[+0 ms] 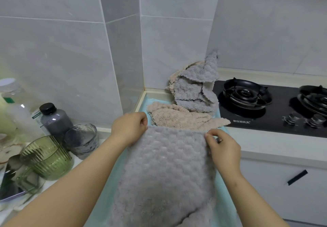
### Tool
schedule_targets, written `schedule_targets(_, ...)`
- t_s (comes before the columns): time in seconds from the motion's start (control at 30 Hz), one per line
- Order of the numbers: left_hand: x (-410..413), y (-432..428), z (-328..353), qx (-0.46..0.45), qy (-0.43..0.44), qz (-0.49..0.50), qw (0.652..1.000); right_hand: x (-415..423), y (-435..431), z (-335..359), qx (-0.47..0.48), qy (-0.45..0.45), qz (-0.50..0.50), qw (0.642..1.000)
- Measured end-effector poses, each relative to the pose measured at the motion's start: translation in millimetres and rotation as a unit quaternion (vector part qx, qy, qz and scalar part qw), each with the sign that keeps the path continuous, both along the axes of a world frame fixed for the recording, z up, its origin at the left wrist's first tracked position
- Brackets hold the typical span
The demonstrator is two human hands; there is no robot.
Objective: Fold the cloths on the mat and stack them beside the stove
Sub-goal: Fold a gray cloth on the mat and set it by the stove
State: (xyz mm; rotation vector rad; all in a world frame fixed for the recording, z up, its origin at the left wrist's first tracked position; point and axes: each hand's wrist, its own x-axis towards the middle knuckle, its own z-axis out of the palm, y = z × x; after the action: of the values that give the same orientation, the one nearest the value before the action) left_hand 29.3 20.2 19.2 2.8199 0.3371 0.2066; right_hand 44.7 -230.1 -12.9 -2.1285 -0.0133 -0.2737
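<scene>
Over the mat (224,203), left hand (130,128) and right hand (223,149) pinch the bottom-cropped grey cloth (164,173).

Grey cloth (164,170): uniform grey, raised bubble pattern. Beige cloth (178,116): plain beige, same bubble pattern. Mat (104,202): pale turquoise. Stove (254,120): glossy black, white lettering. Glass (47,157): green, vertical ribs. Bottle (55,120): grey, black cap. Wall tiles (62,58): pale grey, faint marbling.

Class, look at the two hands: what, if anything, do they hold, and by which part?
Both hold the grey cloth by its far edge: the left hand pinches the far left corner, the right hand the far right corner.
</scene>
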Motion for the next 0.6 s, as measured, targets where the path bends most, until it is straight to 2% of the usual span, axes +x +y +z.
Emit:
schedule_targets(0.1,16,-2,5,-0.01,-0.028,0.027,0.999,15,4,7,0.034,-0.018,-0.001,0.999)
schedule_targets(0.23,28,-9,-8,-0.027,-0.047,0.045,0.998,28,11,4,-0.008,-0.007,0.04,0.999)
schedule_targets(0.37,15,-12,-45,-0.05,-0.007,-0.023,0.998,18,12,-18,-0.106,0.027,0.082,0.991)
schedule_targets(0.5,-28,-24,-79,-0.035,-0.019,-0.048,0.998,-16,3,-37,-0.131,0.053,0.063,0.988)
schedule_targets(0.6,-70,-25,-111,-0.083,-0.02,-0.129,0.988,-45,-9,-56,-0.177,0.065,0.134,0.973)
